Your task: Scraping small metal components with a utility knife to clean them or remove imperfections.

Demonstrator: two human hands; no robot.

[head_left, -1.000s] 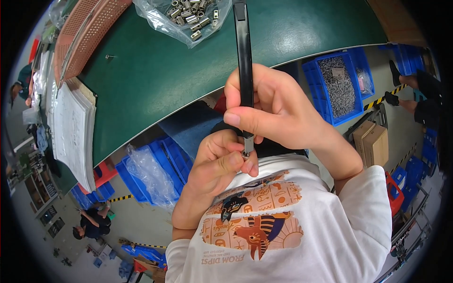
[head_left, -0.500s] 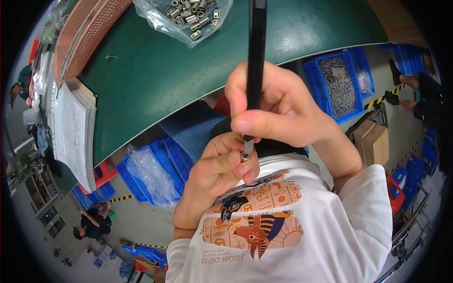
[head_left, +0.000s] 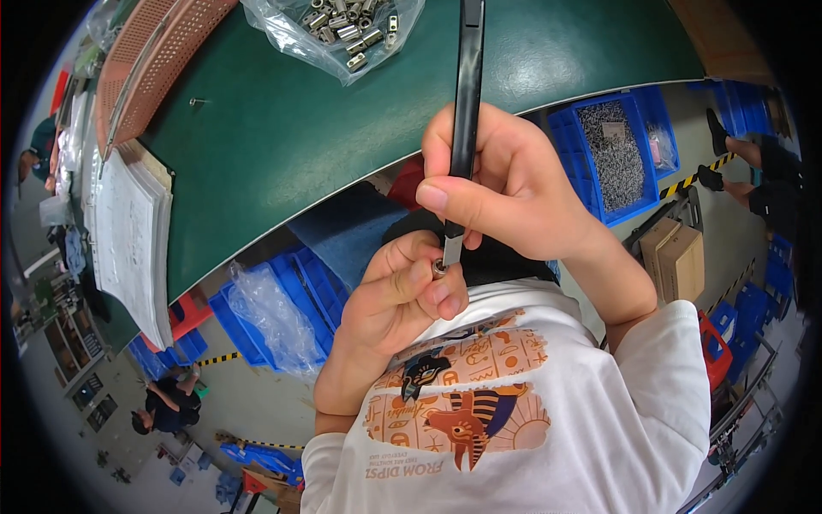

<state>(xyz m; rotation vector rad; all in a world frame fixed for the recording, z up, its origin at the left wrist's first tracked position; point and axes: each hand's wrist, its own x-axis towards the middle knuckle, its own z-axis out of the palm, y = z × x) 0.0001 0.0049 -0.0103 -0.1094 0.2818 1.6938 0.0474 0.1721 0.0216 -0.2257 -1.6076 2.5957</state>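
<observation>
My right hand is closed round the black handle of a slim utility knife, thumb along its side. The knife points down, and its short silver blade reaches the rim of a small metal sleeve. Thumb and fingers of my left hand pinch that sleeve, its open end facing up. Much of the sleeve is hidden by the fingertips. Similar metal sleeves lie in a clear plastic bag on the green table.
A small screw lies on the table near a pink perforated basket and a stack of papers. Blue bins stand below left; a blue bin of small parts and a cardboard box are right. People are farther off.
The knife has tilted slightly, its handle top shifting right. My left hand and the sleeve have moved a little up and left. Both hands keep their hold.
</observation>
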